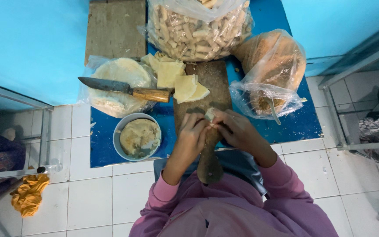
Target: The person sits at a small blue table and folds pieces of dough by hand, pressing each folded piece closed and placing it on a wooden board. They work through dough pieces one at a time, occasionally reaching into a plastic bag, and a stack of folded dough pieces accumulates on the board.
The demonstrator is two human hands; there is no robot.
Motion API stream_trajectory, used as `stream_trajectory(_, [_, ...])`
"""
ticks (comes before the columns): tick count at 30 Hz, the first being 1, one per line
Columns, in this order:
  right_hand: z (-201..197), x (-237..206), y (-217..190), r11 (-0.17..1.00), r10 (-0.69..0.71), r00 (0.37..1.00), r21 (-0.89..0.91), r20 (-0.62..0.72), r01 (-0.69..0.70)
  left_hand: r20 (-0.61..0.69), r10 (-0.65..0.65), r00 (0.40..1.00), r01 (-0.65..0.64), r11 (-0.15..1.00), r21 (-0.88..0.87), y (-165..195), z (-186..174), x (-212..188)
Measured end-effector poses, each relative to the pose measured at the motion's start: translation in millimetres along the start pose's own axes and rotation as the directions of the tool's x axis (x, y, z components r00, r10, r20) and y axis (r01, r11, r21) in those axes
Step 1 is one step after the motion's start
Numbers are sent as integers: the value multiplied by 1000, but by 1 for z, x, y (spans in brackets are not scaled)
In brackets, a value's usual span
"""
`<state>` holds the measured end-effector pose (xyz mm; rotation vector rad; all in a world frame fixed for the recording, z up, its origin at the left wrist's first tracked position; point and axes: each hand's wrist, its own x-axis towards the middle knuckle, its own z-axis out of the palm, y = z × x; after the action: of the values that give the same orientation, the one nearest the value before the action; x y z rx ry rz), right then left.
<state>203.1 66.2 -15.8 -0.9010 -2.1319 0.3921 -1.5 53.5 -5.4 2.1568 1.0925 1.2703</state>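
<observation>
Both hands met over the wooden board (211, 87): the left hand (192, 131) and right hand (237, 131) each pinched the small pale pastry piece (209, 115) in a narrow grip. Beside them a grey bowl (120, 131) held beige filling (140, 137). One clear bag (198, 28) was full of rolled sticks, another (270, 66) held brown crumbs.

At frame centre, the left hand (192, 131) and right hand (237, 129) pinch a small pale wrapper piece (209, 115) above a wooden board (209, 83); a knife (123, 89) lies at its left.
</observation>
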Motion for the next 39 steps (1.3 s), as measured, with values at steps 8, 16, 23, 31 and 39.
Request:
stream_trajectory(8, [5, 4, 11, 987, 121, 993, 109, -12, -119, -2, -55, 998, 55, 998, -17, -9, 4, 7])
stream_trajectory(16, [7, 9, 8, 963, -105, 992, -256, -73, 83, -55, -70, 996, 73, 996, 58, -3, 7, 12])
stream_trajectory(23, [12, 5, -7, 889, -212, 974, -429, -85, 156, -22, -93, 995, 93, 996, 16, -13, 10, 11])
stream_trajectory(31, [21, 9, -3, 847, -99, 993, -530, -66, 50, -62, -84, 995, 91, 987, 130, -14, 12, 8])
stream_trajectory(39, [20, 22, -2, 817, -25, 999, -577, -29, 4, -174, -87, 981, 111, 984, 137, -14, 15, 9])
